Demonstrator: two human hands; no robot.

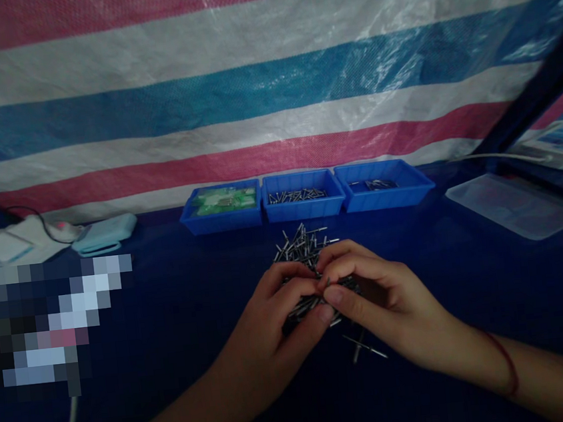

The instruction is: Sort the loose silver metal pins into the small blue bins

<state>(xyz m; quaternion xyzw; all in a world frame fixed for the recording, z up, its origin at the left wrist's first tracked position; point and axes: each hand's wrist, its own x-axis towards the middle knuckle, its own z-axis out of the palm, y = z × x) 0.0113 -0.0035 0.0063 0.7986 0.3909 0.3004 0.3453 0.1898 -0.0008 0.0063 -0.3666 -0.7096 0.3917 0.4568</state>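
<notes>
A loose heap of metal blind rivets [302, 242] lies on the dark blue table, partly hidden behind and beneath my hands. My right hand [380, 288] is closed in a pinch over the heap, with a small rivet [327, 283] showing at its thumb and fingertips. From the other side, my left hand [278, 325] curves over the rivets, its fingertips meeting those of the right. Its thumb stands apart from the fingers, and rivets show in the gap. Two stray rivets [369, 346] lie crossed on the table, just below my right hand.
Behind the heap stand three blue bins: the left bin [222, 224] holds green-and-clear packets, the middle bin [304, 210] metal pins, the right bin [410, 187] a few small pieces. A translucent lid [517, 206] lies right; a light-blue case [104, 233] and cable [72, 421] lie left.
</notes>
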